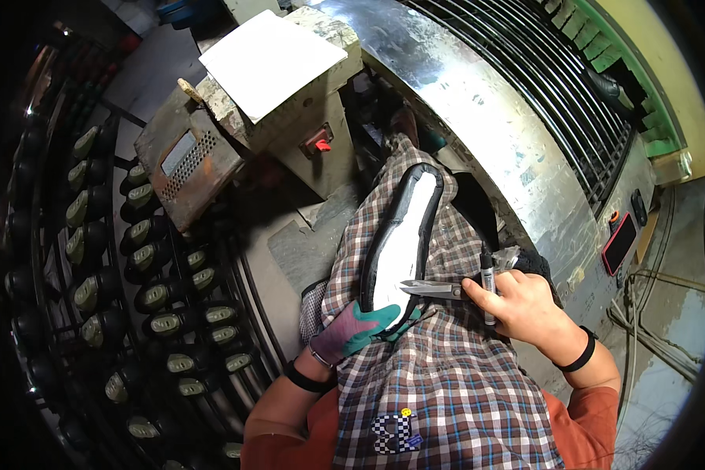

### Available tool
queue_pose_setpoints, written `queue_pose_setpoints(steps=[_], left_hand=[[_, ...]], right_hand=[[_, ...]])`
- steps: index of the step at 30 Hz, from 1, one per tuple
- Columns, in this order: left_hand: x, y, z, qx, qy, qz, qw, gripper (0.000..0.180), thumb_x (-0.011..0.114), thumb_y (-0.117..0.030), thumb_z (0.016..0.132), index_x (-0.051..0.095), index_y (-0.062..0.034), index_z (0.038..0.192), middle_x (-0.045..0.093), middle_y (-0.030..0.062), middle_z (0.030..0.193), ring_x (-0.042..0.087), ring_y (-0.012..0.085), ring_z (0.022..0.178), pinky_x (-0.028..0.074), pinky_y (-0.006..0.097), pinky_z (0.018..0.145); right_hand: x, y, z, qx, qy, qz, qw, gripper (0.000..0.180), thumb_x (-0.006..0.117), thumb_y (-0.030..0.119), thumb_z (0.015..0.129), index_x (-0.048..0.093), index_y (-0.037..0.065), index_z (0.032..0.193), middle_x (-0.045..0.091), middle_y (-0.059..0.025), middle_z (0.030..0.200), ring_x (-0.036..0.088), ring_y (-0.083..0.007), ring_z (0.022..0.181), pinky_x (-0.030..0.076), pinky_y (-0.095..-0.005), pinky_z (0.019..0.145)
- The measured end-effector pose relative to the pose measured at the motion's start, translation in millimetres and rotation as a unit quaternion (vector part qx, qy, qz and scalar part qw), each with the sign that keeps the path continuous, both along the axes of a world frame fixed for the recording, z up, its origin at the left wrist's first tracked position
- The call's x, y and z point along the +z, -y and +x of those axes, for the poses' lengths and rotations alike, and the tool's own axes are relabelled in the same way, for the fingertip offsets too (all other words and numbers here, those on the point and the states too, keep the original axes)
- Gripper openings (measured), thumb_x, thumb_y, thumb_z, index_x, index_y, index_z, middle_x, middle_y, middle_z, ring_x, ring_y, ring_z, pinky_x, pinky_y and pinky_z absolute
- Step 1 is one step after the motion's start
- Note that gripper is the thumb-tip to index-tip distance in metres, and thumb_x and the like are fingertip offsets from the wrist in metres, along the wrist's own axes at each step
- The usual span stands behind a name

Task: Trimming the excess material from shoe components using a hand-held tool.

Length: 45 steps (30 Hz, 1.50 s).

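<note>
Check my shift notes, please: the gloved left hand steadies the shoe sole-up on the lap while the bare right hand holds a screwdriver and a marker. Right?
Not quite. The head view shows the right hand holding scissors, not a screwdriver, with the marker. The gloved left hand does steady the shoe sole-up.

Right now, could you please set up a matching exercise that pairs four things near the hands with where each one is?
Things:
1. scissors
2. marker pen
3. shoe sole
4. shoes on lasts

Places:
A. racked in rows on the left
B. upright in the right hand
C. steadied by the gloved left hand on a plaid cloth
D. blades pointing at the sole's edge

Pairs: 1-D, 2-B, 3-C, 4-A
</note>
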<state>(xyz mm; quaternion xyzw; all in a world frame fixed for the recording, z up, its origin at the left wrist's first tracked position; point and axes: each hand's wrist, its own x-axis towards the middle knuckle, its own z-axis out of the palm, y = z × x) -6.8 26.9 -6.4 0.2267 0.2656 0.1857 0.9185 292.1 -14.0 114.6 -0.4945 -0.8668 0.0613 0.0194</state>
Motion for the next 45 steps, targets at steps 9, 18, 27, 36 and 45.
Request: queue_pose_setpoints(steps=[9, 18, 27, 36, 45], left_hand=[[11.9, -5.9, 2.3, -0.009, -0.017, 0.016, 1.000, 0.070, 0.075, -0.023, 0.079, 0.041, 0.0019, 0.135, 0.055, 0.0096, 0.128, 0.054, 0.0179, 0.117, 0.041, 0.031, 0.102], [5.2, -2.9, 3.9, -0.007, -0.008, 0.008, 1.000, 0.071, 0.073, -0.026, 0.080, 0.039, 0.0016, 0.137, 0.053, 0.0109, 0.130, 0.052, 0.0194, 0.119, 0.039, 0.031, 0.104], [11.6, -5.6, 1.9, -0.032, -0.033, 0.054, 0.998, 0.064, 0.070, -0.024, 0.082, 0.044, 0.0023, 0.133, 0.056, 0.0106, 0.125, 0.055, 0.0172, 0.113, 0.042, 0.029, 0.100], [16.8, -6.6, 4.6, -0.003, -0.002, -0.007, 1.000, 0.057, 0.066, -0.026, 0.087, 0.046, 0.0021, 0.132, 0.061, 0.0100, 0.118, 0.059, 0.0148, 0.105, 0.046, 0.027, 0.091], [14.0, -4.7, 2.4, -0.058, -0.038, 0.076, 0.995, 0.055, 0.061, -0.025, 0.090, 0.043, 0.0004, 0.136, 0.059, 0.0128, 0.124, 0.060, 0.0118, 0.092, 0.048, 0.024, 0.075]], right_hand=[[-30.1, -7.9, -8.7, -0.094, -0.250, -0.167, 0.949, 0.051, 0.071, 0.011, 0.067, 0.061, 0.012, 0.117, 0.060, -0.0092, 0.077, 0.063, -0.0275, 0.071, 0.051, -0.0375, 0.059], [-19.8, -1.9, -11.1, -0.014, -0.091, -0.030, 0.995, 0.063, 0.075, 0.014, 0.059, 0.059, 0.017, 0.120, 0.049, -0.0043, 0.070, 0.057, -0.0208, 0.061, 0.045, -0.0331, 0.049], [5.6, -0.2, -11.4, 0.053, 0.043, 0.018, 0.998, 0.058, 0.064, 0.012, 0.066, 0.058, 0.021, 0.123, 0.048, -0.0031, 0.071, 0.053, -0.0176, 0.057, 0.044, -0.0278, 0.044], [-64.4, 4.0, -26.4, -0.083, -0.257, -0.092, 0.959, 0.055, 0.072, 0.009, 0.068, 0.058, 0.011, 0.121, 0.060, -0.0100, 0.083, 0.063, -0.0274, 0.071, 0.052, -0.0356, 0.061], [-99.0, -0.9, -33.0, -0.347, -0.566, -0.166, 0.729, 0.049, 0.073, 0.015, 0.081, 0.053, 0.002, 0.124, 0.059, -0.0077, 0.107, 0.056, -0.0145, 0.097, 0.043, -0.0278, 0.090]])
